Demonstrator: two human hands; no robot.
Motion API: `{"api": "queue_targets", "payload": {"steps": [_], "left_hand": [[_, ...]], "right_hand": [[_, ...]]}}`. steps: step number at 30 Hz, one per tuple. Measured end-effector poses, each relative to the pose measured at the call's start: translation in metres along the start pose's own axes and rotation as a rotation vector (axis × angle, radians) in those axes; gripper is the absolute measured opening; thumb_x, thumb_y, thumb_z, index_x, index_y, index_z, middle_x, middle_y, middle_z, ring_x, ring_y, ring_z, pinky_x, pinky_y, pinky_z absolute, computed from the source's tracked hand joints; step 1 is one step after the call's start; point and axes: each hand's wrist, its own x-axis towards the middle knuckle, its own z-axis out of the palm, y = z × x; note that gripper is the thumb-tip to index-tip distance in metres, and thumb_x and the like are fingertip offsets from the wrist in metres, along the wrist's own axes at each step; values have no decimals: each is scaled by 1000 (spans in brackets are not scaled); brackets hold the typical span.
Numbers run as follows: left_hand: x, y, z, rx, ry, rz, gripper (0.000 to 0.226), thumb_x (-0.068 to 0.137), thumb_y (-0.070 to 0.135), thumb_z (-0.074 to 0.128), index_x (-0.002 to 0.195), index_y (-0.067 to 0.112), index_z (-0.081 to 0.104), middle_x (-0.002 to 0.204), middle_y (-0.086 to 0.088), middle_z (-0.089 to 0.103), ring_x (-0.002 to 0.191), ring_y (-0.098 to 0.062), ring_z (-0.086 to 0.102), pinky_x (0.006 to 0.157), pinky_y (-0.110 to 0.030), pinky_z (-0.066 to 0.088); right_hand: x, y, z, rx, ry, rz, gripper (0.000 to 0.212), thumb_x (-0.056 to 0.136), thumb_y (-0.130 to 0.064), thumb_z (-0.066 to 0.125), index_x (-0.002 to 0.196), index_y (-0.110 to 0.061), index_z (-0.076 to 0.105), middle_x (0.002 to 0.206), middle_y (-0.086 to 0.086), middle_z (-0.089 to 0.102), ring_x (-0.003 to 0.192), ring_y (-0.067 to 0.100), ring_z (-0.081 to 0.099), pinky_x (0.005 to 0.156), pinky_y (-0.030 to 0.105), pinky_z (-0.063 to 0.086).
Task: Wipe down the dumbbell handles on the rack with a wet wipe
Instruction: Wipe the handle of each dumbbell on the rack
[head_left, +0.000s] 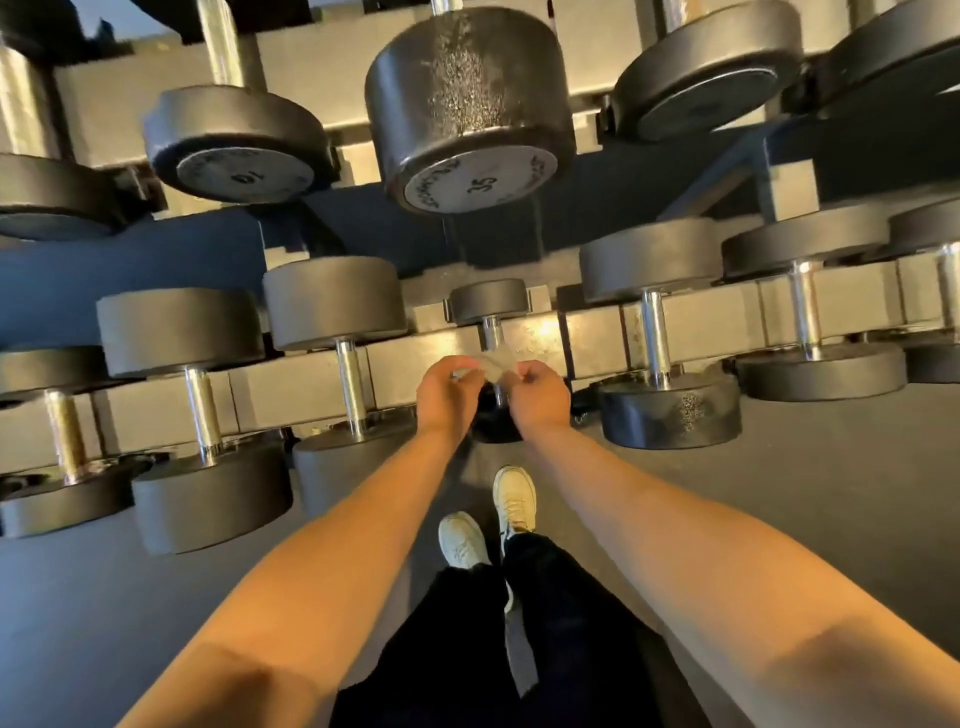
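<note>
Pinching the wipe (485, 365) between left hand (449, 392) and right hand (540, 396) at one small handle (491, 331), we judge most others are left.

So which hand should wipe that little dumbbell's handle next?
Probably the right hand: it pinches the wet wipe right beside the small dumbbell's handle. The left hand pinches the wipe's other end, slightly farther off.
</note>
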Motion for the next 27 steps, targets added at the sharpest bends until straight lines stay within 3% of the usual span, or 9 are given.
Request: {"api": "queue_targets", "payload": {"steps": [4, 7, 9, 12, 14, 18, 20, 23, 27], "left_hand": [[36, -2, 28, -161, 56, -32, 12, 95, 18, 64, 103, 16, 73, 99, 12, 67, 95, -7, 61, 88, -20, 48], [63, -5, 47, -115, 89, 3, 13, 95, 28, 60, 93, 20, 70, 93, 5, 69, 93, -16, 65, 86, -30, 52], [76, -8, 59, -147, 121, 15, 9, 95, 30, 61, 93, 22, 65, 93, 3, 68, 92, -19, 65, 82, -31, 51], [85, -13, 75, -192, 148, -31, 24, 95, 32, 66, 114, 22, 56, 102, 8, 60, 90, -5, 58, 73, -13, 41], [89, -18, 80, -148, 165, -16, 32, 96, 34, 66, 121, 18, 56, 105, 8, 59, 86, -1, 56, 68, -8, 35], [98, -32, 77, -113, 102, 3, 5, 99, 19, 58, 99, 14, 57, 94, 0, 59, 91, -17, 55, 79, -22, 42], [91, -43, 75, -131, 64, 4, 8, 99, 10, 56, 92, 11, 53, 83, 0, 54, 84, -15, 51, 83, -25, 41], [71, -67, 71, 94, -38, -41, 16, 99, 25, 61, 93, 13, 53, 82, 3, 58, 81, -15, 56, 74, -29, 42], [67, -76, 65, 129, -78, -38, 19, 97, 29, 64, 87, 15, 55, 82, 2, 61, 88, -24, 63, 79, -35, 51]], "right_hand": [[34, 10, 12, -34, -8, -42, 21, 98, -16, 52, 80, -15, 63, 86, 7, 65, 84, 24, 58, 82, 35, 49], [55, 18, 17, -19, -4, -49, 31, 99, -13, 47, 70, -17, 57, 74, 2, 57, 75, 20, 52, 71, 29, 44], [65, 26, 25, -3, -31, -62, 28, 99, -15, 44, 84, -13, 67, 82, 5, 65, 81, 21, 58, 76, 27, 48], [80, 46, 39, -33, -41, -102, 35, 97, -25, 40, 114, -16, 69, 111, 7, 69, 102, 21, 63, 98, 37, 51], [78, 54, 40, -53, -42, -137, 29, 101, -21, 43, 118, -16, 66, 115, 4, 68, 101, 17, 60, 94, 29, 46], [76, 68, 41, -142, 5, -242, 25, 104, -18, 43, 117, -19, 65, 108, 3, 68, 98, 20, 60, 82, 29, 44], [77, 69, 44, -172, 28, -236, 25, 103, -18, 44, 118, -21, 65, 108, 4, 68, 98, 22, 61, 81, 31, 46], [78, 68, 45, -202, 26, -219, 28, 100, -16, 46, 122, -20, 64, 113, 7, 67, 103, 28, 61, 86, 36, 49], [77, 71, 44, -190, 33, -250, 30, 99, -12, 48, 125, -18, 63, 114, 8, 66, 105, 28, 61, 88, 37, 49]]}}
